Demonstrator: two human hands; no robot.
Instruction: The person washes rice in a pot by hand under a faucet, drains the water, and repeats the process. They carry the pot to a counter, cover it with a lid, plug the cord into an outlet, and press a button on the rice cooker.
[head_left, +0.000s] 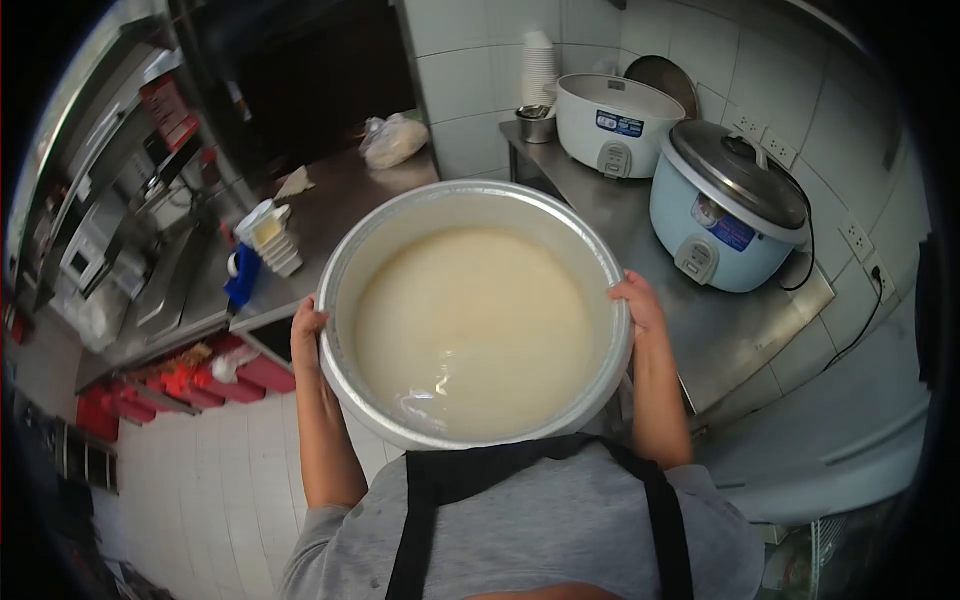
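I carry a large round metal rice cooker pot [337, 365] in front of my chest, its mouth facing up. Inside lies pale rice under cloudy water [470, 330], with light glinting on the surface. My left hand [309, 328] grips the left side of the rim, and my right hand [638, 303] grips the right side. Both thumbs show at the rim; the other fingers are hidden behind the wall. Ahead to the right stands a white rice cooker [640, 140] without its lid on. Beside it is a light blue rice cooker [680, 215] with a metal lid [735, 165].
A steel counter [745, 340] runs along the right wall, with stacked white cups [538, 70] and a small metal container [536, 125] at its far end. On the left counter [340, 200] are a plastic bag [393, 140] and stacked containers [272, 240]. Red bins [265, 372] sit below.
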